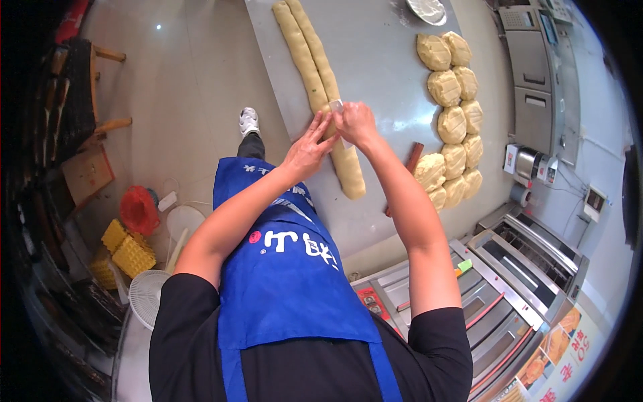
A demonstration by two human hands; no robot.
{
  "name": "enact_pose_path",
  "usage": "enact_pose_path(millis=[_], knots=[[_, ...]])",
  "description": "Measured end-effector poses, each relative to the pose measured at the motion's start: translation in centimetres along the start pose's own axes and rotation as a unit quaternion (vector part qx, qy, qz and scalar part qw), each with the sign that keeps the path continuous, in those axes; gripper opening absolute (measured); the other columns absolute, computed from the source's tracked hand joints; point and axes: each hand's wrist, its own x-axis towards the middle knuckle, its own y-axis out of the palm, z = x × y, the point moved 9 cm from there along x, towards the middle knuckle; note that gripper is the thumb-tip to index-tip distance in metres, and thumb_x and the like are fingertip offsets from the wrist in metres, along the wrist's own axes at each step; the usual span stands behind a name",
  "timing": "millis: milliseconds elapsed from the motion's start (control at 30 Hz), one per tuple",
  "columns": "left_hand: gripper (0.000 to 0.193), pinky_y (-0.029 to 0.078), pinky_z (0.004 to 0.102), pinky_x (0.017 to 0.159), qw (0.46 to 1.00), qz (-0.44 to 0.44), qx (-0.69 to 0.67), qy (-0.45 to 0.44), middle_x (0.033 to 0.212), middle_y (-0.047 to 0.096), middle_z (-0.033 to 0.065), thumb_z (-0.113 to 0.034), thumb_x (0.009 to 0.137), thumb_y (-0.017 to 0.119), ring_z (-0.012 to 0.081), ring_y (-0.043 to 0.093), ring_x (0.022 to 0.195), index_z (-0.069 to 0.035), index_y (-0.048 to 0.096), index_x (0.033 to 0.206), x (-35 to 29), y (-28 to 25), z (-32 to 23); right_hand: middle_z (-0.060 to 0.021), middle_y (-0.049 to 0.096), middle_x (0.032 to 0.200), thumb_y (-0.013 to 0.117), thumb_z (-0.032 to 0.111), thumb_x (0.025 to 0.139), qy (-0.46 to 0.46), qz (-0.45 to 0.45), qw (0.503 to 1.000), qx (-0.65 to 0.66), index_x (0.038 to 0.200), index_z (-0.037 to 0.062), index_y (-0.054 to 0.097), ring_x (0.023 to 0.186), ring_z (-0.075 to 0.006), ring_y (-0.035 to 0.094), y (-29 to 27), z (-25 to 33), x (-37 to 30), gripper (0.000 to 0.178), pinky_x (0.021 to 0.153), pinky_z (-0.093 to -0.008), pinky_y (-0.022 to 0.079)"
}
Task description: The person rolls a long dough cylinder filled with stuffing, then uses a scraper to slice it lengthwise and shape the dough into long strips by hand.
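Note:
Two long pale dough ropes [305, 57] lie side by side along the left edge of the metal table, and the near end of the dough [348, 175] reaches past my hands. My left hand [309, 149] rests against the dough with its fingers stretched out. Closed around a flat dough scraper [336, 105], my right hand [355, 124] presses down across the rope just beside the left fingertips. Only the ends of the scraper's pale blade show; the rest is hidden by the right hand.
Several rounded dough pieces [452, 125] stand in two columns on the table's right side. A brown rolling pin [414, 157] lies partly behind my right forearm. At the far edge sits a bowl of white flour [427, 10]. Metal equipment [482, 301] stands at the lower right.

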Motion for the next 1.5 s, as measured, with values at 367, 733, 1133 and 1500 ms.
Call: enact_pose_path(millis=[367,733,1133,1500], knots=[[0.044,0.048,0.0496,0.125,0.999,-0.007,-0.035,0.005,0.180,0.033,0.0186,0.000,0.098,0.072,0.0431,0.024,0.168,-0.013,0.074,0.140,-0.7,0.0,0.7,-0.0249,0.075,0.080,0.068,0.026,0.099,-0.001,-0.155,0.987,0.034,0.088,0.0023,0.076,0.075,-0.0468,0.075,0.4,1.8,-2.5,0.027,0.067,-0.0553,0.061],[0.049,0.048,0.0482,0.124,0.999,0.009,-0.006,0.033,0.181,0.025,0.0254,-0.011,0.097,0.079,0.0453,0.026,0.167,-0.019,0.071,0.145,-3.5,1.6,-3.3,-0.0320,0.074,0.089,0.070,0.036,0.095,-0.013,0.108,0.993,-0.039,0.090,-0.0051,0.078,0.088,-0.0518,0.074,-0.4,-1.3,-3.6,0.042,0.081,-0.0587,0.060],[0.044,0.046,0.0478,0.126,0.999,0.029,0.010,0.031,0.182,0.016,0.0281,-0.014,0.095,0.082,0.0474,0.021,0.168,-0.021,0.076,0.139,-4.5,4.0,-4.1,-0.0275,0.074,0.081,0.066,0.031,0.100,0.007,-0.008,1.000,0.006,0.090,0.0012,0.079,0.078,-0.0482,0.074,1.3,-1.5,-8.1,0.034,0.072,-0.0576,0.061],[0.033,0.040,0.0495,0.131,0.999,0.024,-0.016,0.045,0.182,0.017,0.0288,-0.012,0.092,0.084,0.0481,0.018,0.169,-0.014,0.079,0.125,-4.7,4.0,-4.0,-0.0229,0.076,0.080,0.068,0.028,0.101,0.006,-0.138,0.989,0.051,0.088,0.0030,0.078,0.071,-0.0450,0.075,1.6,-0.1,-10.5,0.030,0.067,-0.0547,0.063]])
